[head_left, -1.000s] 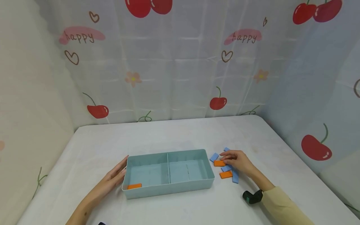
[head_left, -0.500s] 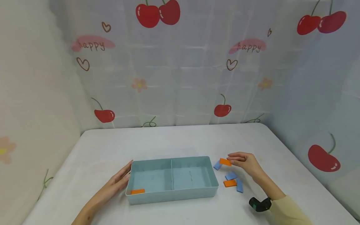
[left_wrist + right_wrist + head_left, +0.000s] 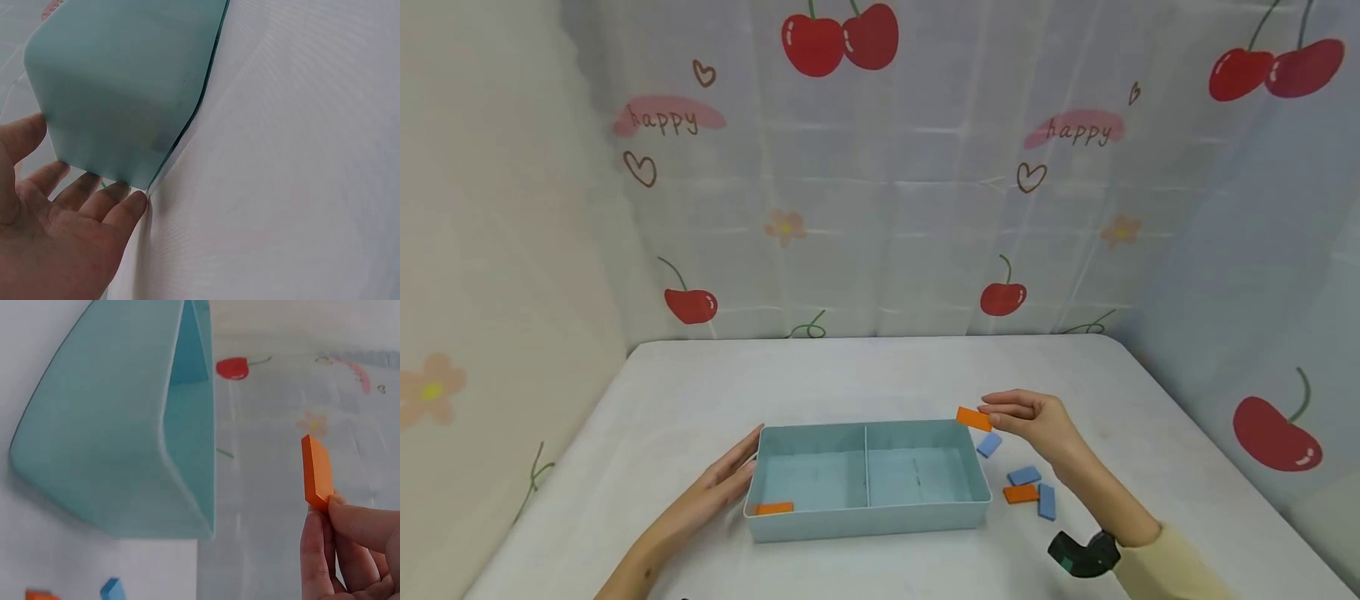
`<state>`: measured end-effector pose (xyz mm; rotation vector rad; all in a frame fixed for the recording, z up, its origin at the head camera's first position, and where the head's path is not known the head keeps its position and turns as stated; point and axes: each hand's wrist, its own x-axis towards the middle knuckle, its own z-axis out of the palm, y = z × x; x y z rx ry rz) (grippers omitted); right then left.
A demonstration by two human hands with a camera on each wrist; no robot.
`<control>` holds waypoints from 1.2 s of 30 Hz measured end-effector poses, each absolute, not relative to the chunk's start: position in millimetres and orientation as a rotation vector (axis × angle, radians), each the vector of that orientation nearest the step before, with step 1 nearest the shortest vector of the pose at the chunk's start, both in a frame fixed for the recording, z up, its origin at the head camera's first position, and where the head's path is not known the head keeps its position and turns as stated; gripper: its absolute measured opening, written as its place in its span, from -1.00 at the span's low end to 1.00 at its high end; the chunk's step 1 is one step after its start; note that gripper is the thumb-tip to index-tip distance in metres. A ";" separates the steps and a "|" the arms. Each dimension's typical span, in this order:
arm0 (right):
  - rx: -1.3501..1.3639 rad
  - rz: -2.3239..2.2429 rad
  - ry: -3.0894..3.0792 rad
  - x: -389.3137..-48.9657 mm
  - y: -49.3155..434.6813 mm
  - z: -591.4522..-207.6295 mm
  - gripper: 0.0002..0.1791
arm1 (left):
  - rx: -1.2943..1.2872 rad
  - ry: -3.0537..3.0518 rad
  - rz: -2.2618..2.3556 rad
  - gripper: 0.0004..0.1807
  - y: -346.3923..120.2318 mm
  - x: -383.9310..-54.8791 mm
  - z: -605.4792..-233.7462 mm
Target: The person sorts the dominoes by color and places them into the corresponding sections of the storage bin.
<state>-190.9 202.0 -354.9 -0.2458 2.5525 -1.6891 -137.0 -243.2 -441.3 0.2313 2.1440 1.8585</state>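
Beside the far right corner of the box (image 3: 872, 524), an orange piece (image 3: 972, 418) is held aloft, pinched between thumb and fingers of the right hand's grip (image 3: 1030, 423).
Half a second ago that piece was farther right of the box; now it has drawn level with the corner in the head view, while the right wrist view shows it apart from the wall, so I judge it carried but not set down. Right of the box, three blue pieces (image 3: 1024, 476) and a second orange piece (image 3: 1020, 494) lie on the table (image 3: 880, 375). Against the box's left end, the left hand's grip (image 3: 718, 485) rests relaxed fingertips, clasping nothing. A third orange piece (image 3: 774, 507) lies inside the box's left compartment, by its near left corner.
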 end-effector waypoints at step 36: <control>-0.590 -1.781 1.961 -175.9 17.3 -382.8 -0.77 | 0.280 2.116 1.878 -0.37 -243.1 -137.3 -439.3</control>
